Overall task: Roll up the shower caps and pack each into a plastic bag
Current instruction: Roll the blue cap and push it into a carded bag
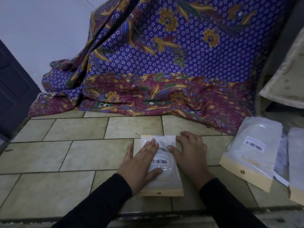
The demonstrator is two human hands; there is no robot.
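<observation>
Centrally, head view: shows a bag (164, 178) flat on the floor (82, 153). Presses it under the flat left hand (141, 162), fingers straight; touches its right edge with the right hand (189, 152), thumb on top, nothing gripped. Shows more bags (253, 150) just right, cloth (164, 63) behind.

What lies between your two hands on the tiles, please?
A clear plastic bag with a barcode label, touched by left hand and right hand, in head view.
</observation>
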